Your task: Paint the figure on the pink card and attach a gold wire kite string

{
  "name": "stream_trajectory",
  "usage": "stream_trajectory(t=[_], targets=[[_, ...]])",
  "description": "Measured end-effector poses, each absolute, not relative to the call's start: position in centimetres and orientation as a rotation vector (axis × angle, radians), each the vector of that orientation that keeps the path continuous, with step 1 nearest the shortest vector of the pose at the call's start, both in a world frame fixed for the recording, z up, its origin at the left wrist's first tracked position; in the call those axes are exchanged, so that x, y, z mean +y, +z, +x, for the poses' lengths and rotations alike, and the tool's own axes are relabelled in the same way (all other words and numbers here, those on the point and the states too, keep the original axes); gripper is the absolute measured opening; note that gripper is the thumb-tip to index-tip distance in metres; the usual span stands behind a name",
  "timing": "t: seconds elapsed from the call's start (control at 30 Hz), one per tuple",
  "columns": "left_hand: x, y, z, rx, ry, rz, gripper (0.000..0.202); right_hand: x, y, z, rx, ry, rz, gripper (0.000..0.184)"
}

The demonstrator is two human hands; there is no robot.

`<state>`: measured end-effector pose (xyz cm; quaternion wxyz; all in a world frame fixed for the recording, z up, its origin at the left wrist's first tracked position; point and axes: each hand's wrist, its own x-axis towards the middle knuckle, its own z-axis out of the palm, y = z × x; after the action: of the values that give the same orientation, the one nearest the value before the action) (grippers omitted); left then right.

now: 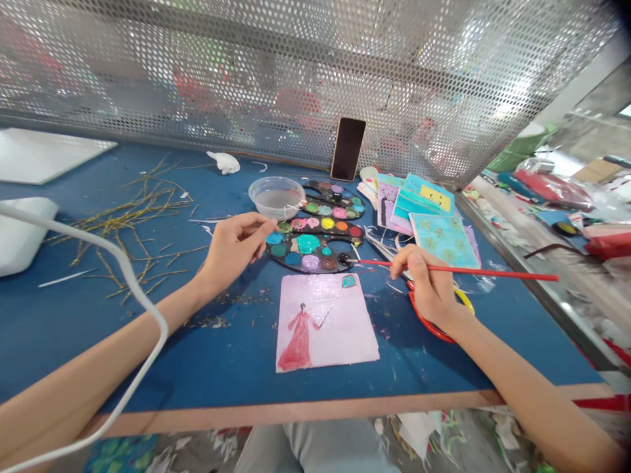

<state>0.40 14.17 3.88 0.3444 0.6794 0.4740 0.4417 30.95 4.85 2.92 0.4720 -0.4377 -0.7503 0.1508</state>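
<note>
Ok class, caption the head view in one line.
Right hand holds a red paintbrush; left hand is near a paint palette.

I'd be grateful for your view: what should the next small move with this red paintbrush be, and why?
I'd probably lift the red paintbrush from the palette to the pink card. The right hand grips it with the tip at a dark paint well, and the card's painted kite lies close by.

Logged from my remote station: no legible text, brand or number. Marks on the yellow label [436,198] on the blue card [411,203], beyond the paint palette [292,242], are too small to read.
</note>
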Motion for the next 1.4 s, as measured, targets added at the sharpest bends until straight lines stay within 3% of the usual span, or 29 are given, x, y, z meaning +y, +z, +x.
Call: stream_trajectory(t=[0.5,1.4], targets=[[14.2,3.76,0.39,1.231,1.145,1.767,0.019,4.78,3.2,31.0,-1.861,0.28,-1.067,0.038],[14.59,3.08,0.21,1.231,1.185,1.792,0.022,5.45,2.67,30.67,-1.627,0.431,-1.136,0.047]])
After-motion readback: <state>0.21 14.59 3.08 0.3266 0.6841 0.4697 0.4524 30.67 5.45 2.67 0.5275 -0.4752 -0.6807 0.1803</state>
